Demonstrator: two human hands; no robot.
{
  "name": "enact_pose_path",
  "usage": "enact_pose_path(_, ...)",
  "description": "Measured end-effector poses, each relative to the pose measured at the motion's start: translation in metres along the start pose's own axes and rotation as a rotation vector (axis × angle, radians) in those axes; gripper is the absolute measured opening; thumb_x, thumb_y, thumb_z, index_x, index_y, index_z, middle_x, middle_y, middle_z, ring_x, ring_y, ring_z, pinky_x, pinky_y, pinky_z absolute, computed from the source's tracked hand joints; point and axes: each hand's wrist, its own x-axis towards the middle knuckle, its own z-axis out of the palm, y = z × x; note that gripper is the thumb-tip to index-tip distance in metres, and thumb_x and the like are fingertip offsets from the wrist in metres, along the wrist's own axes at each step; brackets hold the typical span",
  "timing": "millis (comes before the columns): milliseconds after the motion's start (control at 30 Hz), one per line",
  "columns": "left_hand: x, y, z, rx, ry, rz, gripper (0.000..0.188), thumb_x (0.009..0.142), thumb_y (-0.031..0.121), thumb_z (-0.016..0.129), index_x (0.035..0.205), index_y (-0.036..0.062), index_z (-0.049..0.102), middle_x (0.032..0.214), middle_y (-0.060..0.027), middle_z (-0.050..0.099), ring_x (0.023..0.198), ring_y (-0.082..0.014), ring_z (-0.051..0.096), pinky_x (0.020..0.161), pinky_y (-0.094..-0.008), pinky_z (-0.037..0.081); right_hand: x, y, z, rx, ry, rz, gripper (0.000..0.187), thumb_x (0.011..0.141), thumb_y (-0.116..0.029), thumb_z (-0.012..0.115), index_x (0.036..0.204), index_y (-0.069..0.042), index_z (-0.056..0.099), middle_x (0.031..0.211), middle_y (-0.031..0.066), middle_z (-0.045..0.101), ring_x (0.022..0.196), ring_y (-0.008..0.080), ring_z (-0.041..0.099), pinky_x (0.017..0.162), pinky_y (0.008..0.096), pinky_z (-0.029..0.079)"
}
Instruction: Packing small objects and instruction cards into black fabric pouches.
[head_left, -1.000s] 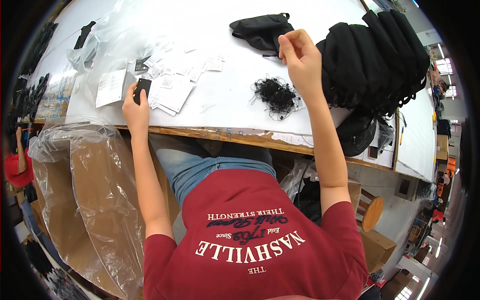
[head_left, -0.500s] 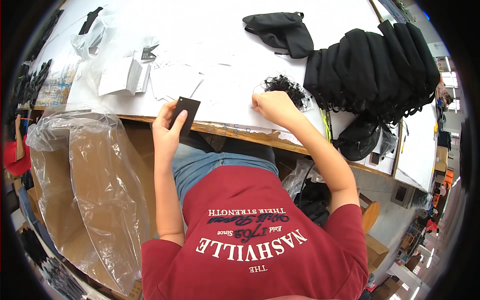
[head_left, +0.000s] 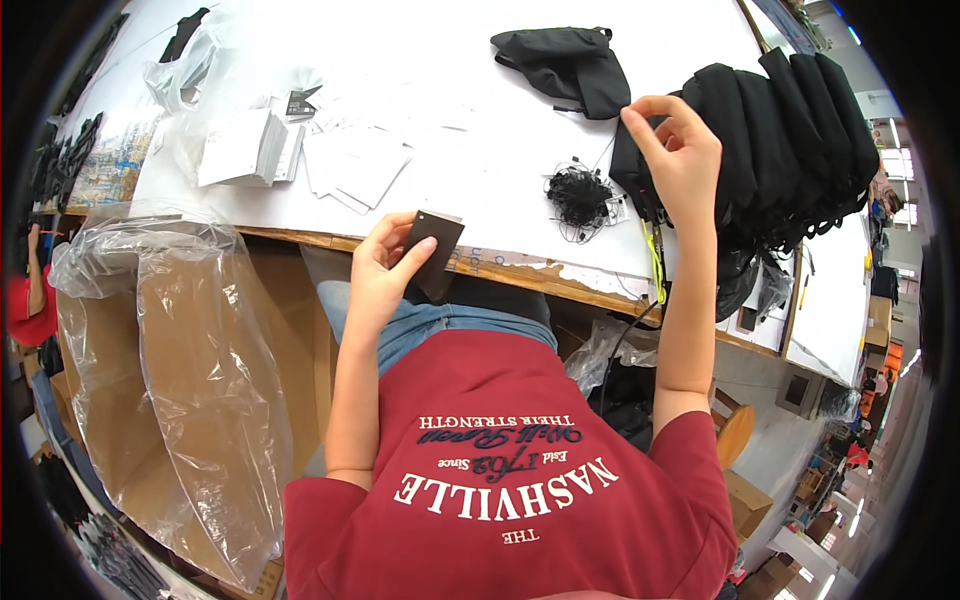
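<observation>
The left hand (head_left: 385,265) gripped a black hang tag (head_left: 435,250), its thumb flat on the face and its fingers curled behind, just above the near edge of the white worktable (head_left: 470,180). The tag lay well to the left of the right hand (head_left: 685,165) and closer to the person's body, so the left hand was the nearer one. The right hand was raised, thumb and forefinger tips pressed together, apparently pinching a fine black string (head_left: 608,148) that slanted toward the tangle of black strings (head_left: 580,197); exactly what sat between the tips was too small to tell. That tangle rested between the two hands, nearer the right one, short of the stack of folded black fabric pieces (head_left: 790,130). The tag's long axis ran away from the body, its far end leaning right, with the punched hole (head_left: 422,217) at the far left corner.
</observation>
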Motion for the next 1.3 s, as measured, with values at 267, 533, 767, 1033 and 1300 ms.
enact_pose_path(267,-0.002,0.003,0.011,-0.131,-0.104,-0.113,0.032,0.086,0.002,0.066,0.115,-0.0002,0.053,0.092,-0.0131,0.070,0.081,-0.0118,0.066,0.070,-0.0239,0.054,0.000,0.013,-0.003,0.323,-0.333,0.158,0.007,0.090,-0.009,0.063,0.090,-0.002,0.060,0.083,0.0042,0.068,0.059,0.0067,0.058,0.054,0.0177,0.039)
enact_pose_path(533,-0.006,-0.002,0.011,-0.185,-0.157,-0.138,0.036,0.086,0.000,0.065,0.119,0.0030,0.051,0.090,-0.0122,0.070,0.077,-0.0105,0.066,0.068,-0.0227,0.053,0.004,-0.026,0.014,0.457,0.369,-0.121,0.006,0.091,-0.007,0.060,0.091,-0.002,0.056,0.084,0.0079,0.070,0.062,0.0090,0.062,0.051,0.0190,0.041)
enact_pose_path(767,-0.006,-0.007,0.011,-0.204,-0.188,-0.084,0.026,0.092,0.007,0.059,0.116,0.0054,0.050,0.086,-0.0108,0.070,0.072,-0.0093,0.064,0.064,-0.0210,0.049,0.002,-0.008,0.018,0.296,0.243,-0.011,0.005,0.090,-0.007,0.061,0.089,-0.002,0.059,0.082,0.0039,0.070,0.060,0.0086,0.063,0.049,0.0184,0.041)
enact_pose_path(1033,-0.008,-0.008,0.017,-0.161,-0.183,-0.095,0.024,0.092,0.009,0.060,0.115,0.0046,0.051,0.084,-0.0096,0.070,0.072,-0.0080,0.062,0.064,-0.0199,0.047,-0.017,-0.002,0.010,0.277,-0.202,0.160,0.004,0.094,-0.008,0.055,0.092,-0.005,0.054,0.078,0.0053,0.066,0.057,0.0076,0.055,0.053,0.0175,0.041)
enact_pose_path(1300,-0.014,-0.008,0.024,-0.117,-0.173,-0.136,0.023,0.093,0.009,0.058,0.115,0.0036,0.052,0.082,-0.0078,0.069,0.067,-0.0057,0.061,0.056,-0.0193,0.047,-0.060,-0.026,0.014,0.875,-0.277,0.412,0.009,0.093,-0.009,0.056,0.095,-0.005,0.048,0.089,0.0078,0.059,0.059,0.0061,0.049,0.049,0.0192,0.036)
